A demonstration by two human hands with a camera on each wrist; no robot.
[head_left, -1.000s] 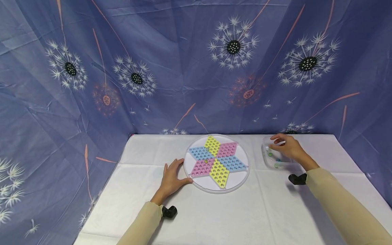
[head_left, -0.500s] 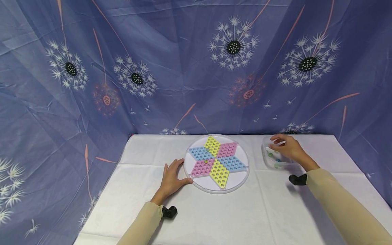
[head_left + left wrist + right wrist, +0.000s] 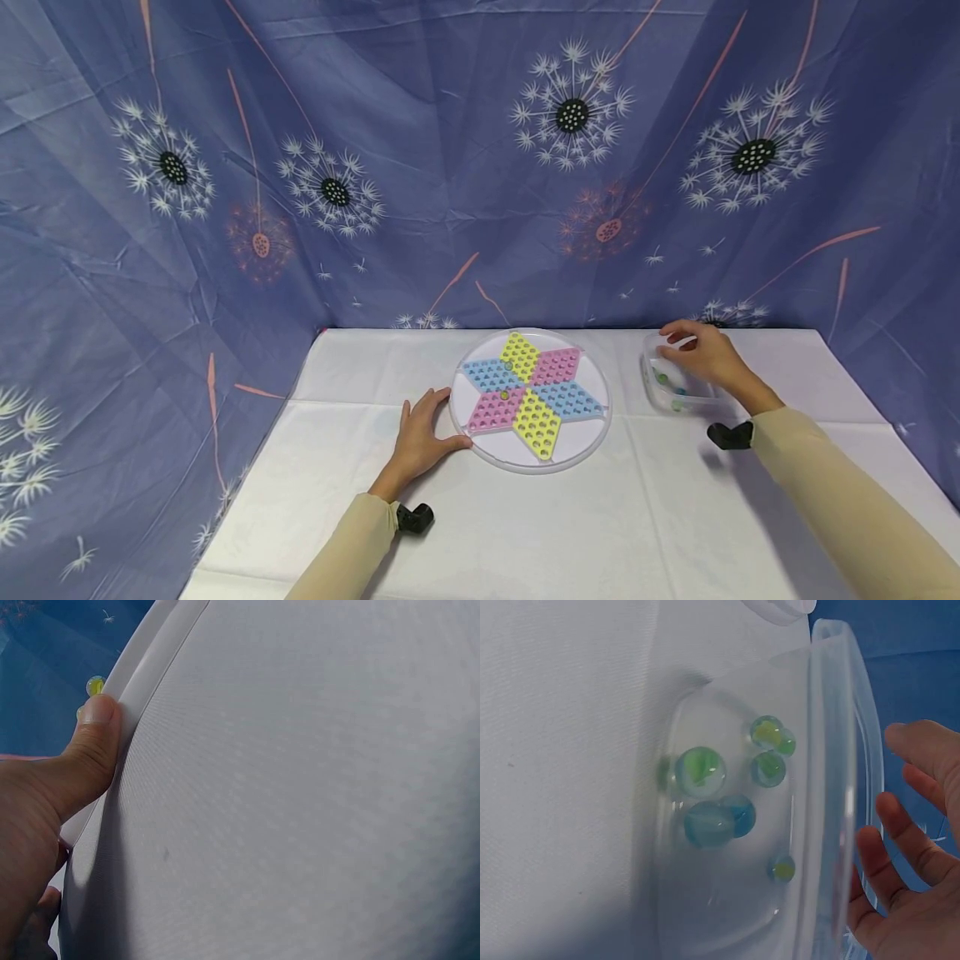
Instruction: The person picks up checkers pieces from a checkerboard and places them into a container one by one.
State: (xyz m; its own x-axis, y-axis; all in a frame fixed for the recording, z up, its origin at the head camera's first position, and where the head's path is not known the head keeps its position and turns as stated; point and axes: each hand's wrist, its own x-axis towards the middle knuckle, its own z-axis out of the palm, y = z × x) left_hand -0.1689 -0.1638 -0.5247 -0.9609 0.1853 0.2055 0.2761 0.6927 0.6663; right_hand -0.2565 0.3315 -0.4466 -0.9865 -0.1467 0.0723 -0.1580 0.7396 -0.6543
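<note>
A round white Chinese checkers board (image 3: 465,392), its star in yellow, pink and blue, lies on the table. Two marbles sit in its holes, a yellowish one (image 3: 505,396) and a pale one (image 3: 508,367). My left hand (image 3: 420,433) touches the board's left edge with spread fingers, the thumb (image 3: 94,742) on the rim in the left wrist view. Over the clear plastic box (image 3: 649,392) on the right is my right hand (image 3: 705,354), fingers bent loosely and apart. No marble shows between them in the right wrist view. Several green, blue and yellow marbles (image 3: 701,772) lie in the box.
A white cloth (image 3: 555,533) with creases covers the table. Blue dandelion-print fabric (image 3: 450,167) hangs behind and along the left side. Black wrist devices (image 3: 415,519) sit at both sleeves. The board and box stand apart, near the back edge.
My right hand has shifted slightly at the box, its fingers moving up a little. Marbles in the box show in slightly different places. My left hand and the board have stayed still.
</note>
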